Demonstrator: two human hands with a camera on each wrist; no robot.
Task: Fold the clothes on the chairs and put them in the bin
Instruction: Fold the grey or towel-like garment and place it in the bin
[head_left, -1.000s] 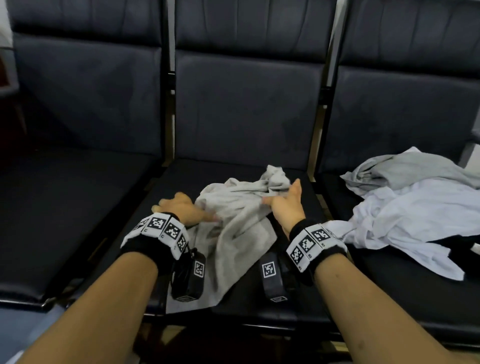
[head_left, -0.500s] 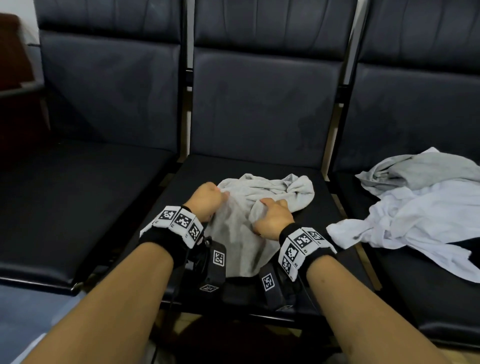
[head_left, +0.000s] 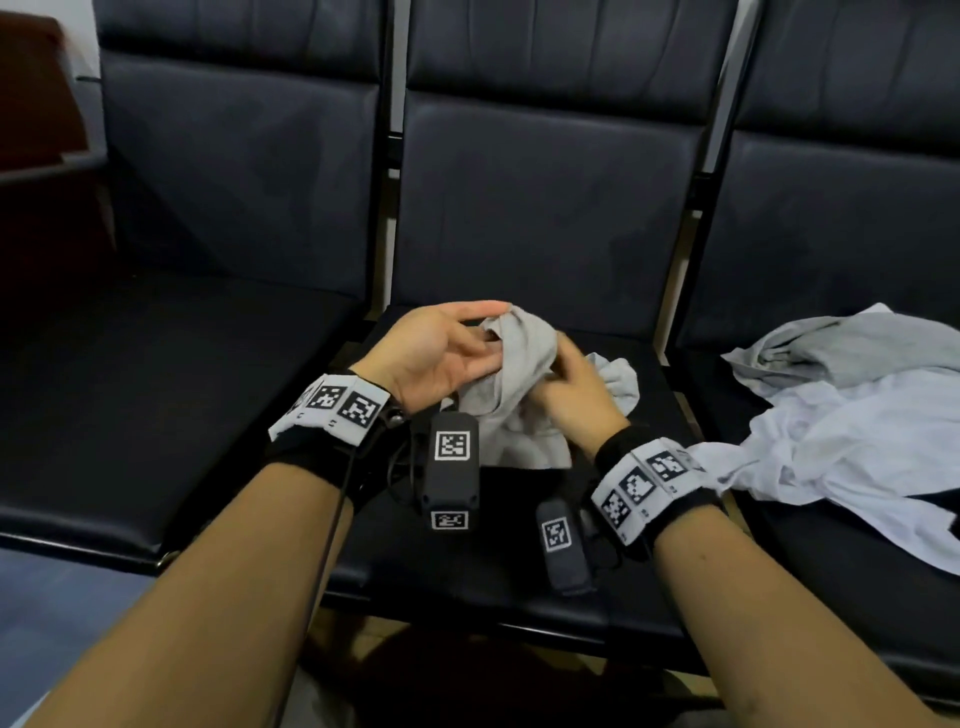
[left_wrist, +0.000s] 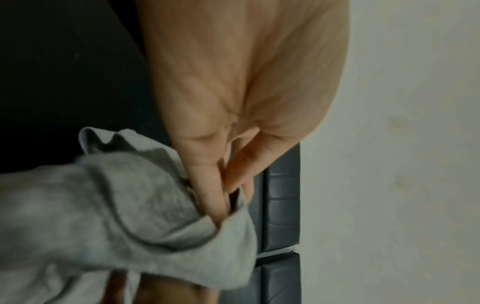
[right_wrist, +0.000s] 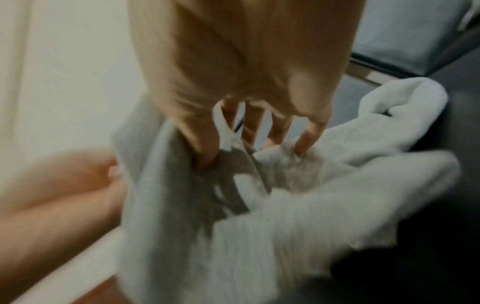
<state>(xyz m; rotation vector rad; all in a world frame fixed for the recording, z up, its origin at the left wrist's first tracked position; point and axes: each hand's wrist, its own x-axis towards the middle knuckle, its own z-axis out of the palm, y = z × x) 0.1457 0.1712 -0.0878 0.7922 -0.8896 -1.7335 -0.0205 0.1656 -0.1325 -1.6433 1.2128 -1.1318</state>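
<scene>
A light grey garment (head_left: 519, 395) hangs bunched between both hands, above the black seat of the middle chair (head_left: 467, 566); its lower end trails near the seat. My left hand (head_left: 491, 332) is turned palm up and pinches the cloth's top edge between thumb and fingers. In the left wrist view, the left hand's (left_wrist: 223, 185) fingers tuck into a fold of the grey garment (left_wrist: 130, 205). My right hand (head_left: 563, 364) grips the cloth from the right. The blurred right wrist view shows the right hand (right_wrist: 246, 148) pinching the grey garment (right_wrist: 311, 205). No bin is in view.
A loose pile lies on the right chair: a grey garment (head_left: 852, 353) on top of a white one (head_left: 831, 447), with something dark at the edge. The left chair seat (head_left: 156, 415) is bare black leather. Tall backrests (head_left: 545, 208) stand behind.
Both hands have lifted the grey garment off the middle seat. The left hand has turned palm up and moved toward the right hand, bunching the cloth between them.
</scene>
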